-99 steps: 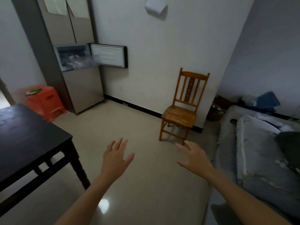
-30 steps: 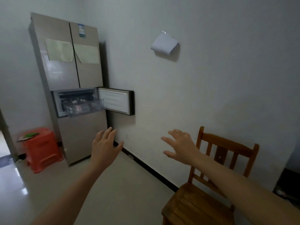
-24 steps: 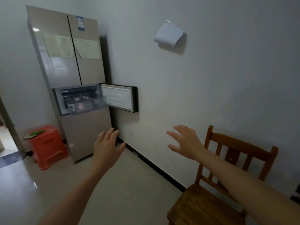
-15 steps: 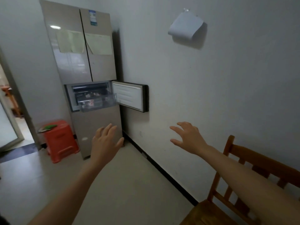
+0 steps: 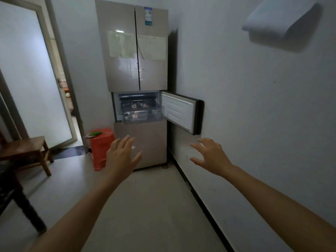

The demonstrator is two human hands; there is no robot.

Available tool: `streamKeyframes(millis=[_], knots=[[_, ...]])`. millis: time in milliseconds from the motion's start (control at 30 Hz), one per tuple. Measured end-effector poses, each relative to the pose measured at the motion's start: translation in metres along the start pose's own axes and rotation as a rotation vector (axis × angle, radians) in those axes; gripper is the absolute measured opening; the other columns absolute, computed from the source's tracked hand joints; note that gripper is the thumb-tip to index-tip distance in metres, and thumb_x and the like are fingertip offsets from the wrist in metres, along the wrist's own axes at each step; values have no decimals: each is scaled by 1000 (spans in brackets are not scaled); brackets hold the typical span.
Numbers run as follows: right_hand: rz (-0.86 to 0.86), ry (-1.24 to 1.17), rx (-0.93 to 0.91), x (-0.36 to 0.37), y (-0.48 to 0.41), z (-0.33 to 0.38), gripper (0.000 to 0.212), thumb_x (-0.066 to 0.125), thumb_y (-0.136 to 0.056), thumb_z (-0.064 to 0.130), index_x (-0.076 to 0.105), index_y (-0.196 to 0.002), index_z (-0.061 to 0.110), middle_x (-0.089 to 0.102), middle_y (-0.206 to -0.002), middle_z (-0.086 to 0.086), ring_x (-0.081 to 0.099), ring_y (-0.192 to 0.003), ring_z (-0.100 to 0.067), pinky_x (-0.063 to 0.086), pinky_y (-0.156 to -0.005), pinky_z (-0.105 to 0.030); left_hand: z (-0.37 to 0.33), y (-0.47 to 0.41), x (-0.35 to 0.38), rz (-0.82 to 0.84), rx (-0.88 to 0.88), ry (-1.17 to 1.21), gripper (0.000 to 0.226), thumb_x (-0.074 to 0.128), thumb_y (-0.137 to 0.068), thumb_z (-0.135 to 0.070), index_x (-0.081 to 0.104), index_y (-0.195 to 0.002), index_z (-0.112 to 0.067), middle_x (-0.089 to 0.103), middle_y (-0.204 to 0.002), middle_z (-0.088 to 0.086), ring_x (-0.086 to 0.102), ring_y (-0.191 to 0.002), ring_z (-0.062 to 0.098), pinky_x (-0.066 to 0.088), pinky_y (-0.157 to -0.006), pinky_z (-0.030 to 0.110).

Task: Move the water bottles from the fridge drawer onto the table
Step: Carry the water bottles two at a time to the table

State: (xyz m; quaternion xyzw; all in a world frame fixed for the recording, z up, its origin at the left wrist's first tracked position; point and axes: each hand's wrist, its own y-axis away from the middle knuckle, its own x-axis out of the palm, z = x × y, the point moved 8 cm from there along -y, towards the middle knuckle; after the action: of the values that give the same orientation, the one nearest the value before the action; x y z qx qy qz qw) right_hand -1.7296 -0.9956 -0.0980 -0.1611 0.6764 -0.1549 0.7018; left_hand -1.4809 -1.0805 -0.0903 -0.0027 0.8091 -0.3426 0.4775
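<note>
Both arms reach fwd from the near edge, forearms bare, elbows nearly straight.

L hand (image 5: 122, 157): back of hand to cam, palm facing far. Fingers straight, slightly spread, thumb out to the right. Holds nothing, touches nothing. In view it overlaps the fridge's lower panel.

R hand (image 5: 211, 157): palm turned down and left, wrist level. Fingers spread and a little bent, thumb low and pointing left. Empty too. It hangs close to the right wall, below the open flap door (image 5: 179, 113).

Fridge (image 5: 138, 70): far end of room, upright, against the right wall. Upper two doors closed, w/ paper sheets on them. Mid compartment open: flap door swung out to the right, clear drawer (image 5: 143, 117) pulled partway out toward cam. Drawer contents (image 5: 135, 115): pale shapes w/ red-white spots (too blurred to tell what each is).

Table (image 5: 29, 211): dark, near left, only a leg and an edge in frame, well apart from the fridge.

Misc: red stool (image 5: 102, 148) just left of fridge base, w/ sth green on top. Wooden seat (image 5: 23, 148) further left. Frosted glass door (image 5: 36, 79) far left. Curled paper (image 5: 278, 17) on right wall, top right.
</note>
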Motion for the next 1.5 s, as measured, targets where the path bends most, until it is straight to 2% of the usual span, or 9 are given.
streamKeyframes(millis=[133, 267, 400, 667, 867, 1033, 1233, 1367, 1500], knots=[[46, -40, -54, 44, -49, 2, 52, 68, -77, 37, 59, -122, 12, 56, -123, -23, 51, -116, -38, 41, -89, -52, 39, -25, 27, 42, -69, -40, 61, 51, -83, -47, 48, -129, -7, 48, -136, 17, 38, -126, 40, 36, -96, 52], [121, -34, -108, 92, -108, 2, 55, 60, -72, 43, 62, -118, 13, 60, -115, -23, 57, -108, -41, 45, -83, -56, 81, -62, 57, 49, -128, -56, 59, 52, -83, -44, 48, -130, -9, 47, -137, 15, 37, -127, 39, 35, -97, 52], [109, 14, -136, 129, -186, -4, 57, 57, -82, 46, 49, -132, 18, 47, -135, -20, 41, -128, -35, 35, -101, -50, 126, -122, 95, 52, -158, -37, 55, 57, -87, -37, 44, -133, -10, 45, -140, 14, 34, -129, 37, 32, -100, 51], [178, 8, -82, 199, -303, -40, 59, 50, -90, 46, 32, -142, 26, 27, -150, -7, 21, -139, -20, 20, -110, -37, 179, -233, 160, 85, -163, -15, 89, 19, -67, -65, 45, -133, -12, 43, -142, 11, 33, -131, 35, 32, -101, 50], [228, -50, -47, 248, -346, -83, 57, 54, -89, 43, 37, -140, 23, 32, -147, -10, 25, -138, -23, 22, -109, -39, 197, -284, 223, 153, -202, 21, 56, 52, -89, -40, 41, -136, -12, 38, -146, 9, 27, -134, 32, 27, -105, 46], [247, -82, -47, 276, -397, -133, 59, 54, -89, 43, 35, -141, 23, 30, -148, -10, 24, -138, -23, 22, -110, -39, 198, -335, 267, 143, -267, 59, 54, 55, -89, -33, 40, -137, -14, 38, -145, 8, 26, -134, 30, 26, -105, 44], [268, -101, -82, 297, -465, -185, 60, 50, -90, 46, 29, -143, 27, 25, -150, -6, 21, -139, -19, 21, -110, -35, 192, -396, 287, -20, -411, 288, 49, 58, -88, -26, 43, -133, -13, 45, -137, 11, 32, -130, 29, 31, -103, 46], [257, -169, -88, 317, -504, -209, 63, 50, -87, 52, 32, -142, 27, 27, -149, -8, 24, -138, -21, 24, -110, -38, 200, -419, 314, -6, -425, 287, 49, 55, -86, -42, 49, -129, -19, 53, -129, 8, 41, -124, 28, 39, -100, 48], [318, -191, -99, 353, -525, -213, 60, 49, -90, 46, 27, -143, 27, 22, -151, -5, 18, -139, -20, 22, -112, -37, 222, -419, 341, 33, -525, 188, 48, 60, -85, -34, 49, -129, -17, 54, -129, 9, 39, -124, 26, 37, -97, 43]])
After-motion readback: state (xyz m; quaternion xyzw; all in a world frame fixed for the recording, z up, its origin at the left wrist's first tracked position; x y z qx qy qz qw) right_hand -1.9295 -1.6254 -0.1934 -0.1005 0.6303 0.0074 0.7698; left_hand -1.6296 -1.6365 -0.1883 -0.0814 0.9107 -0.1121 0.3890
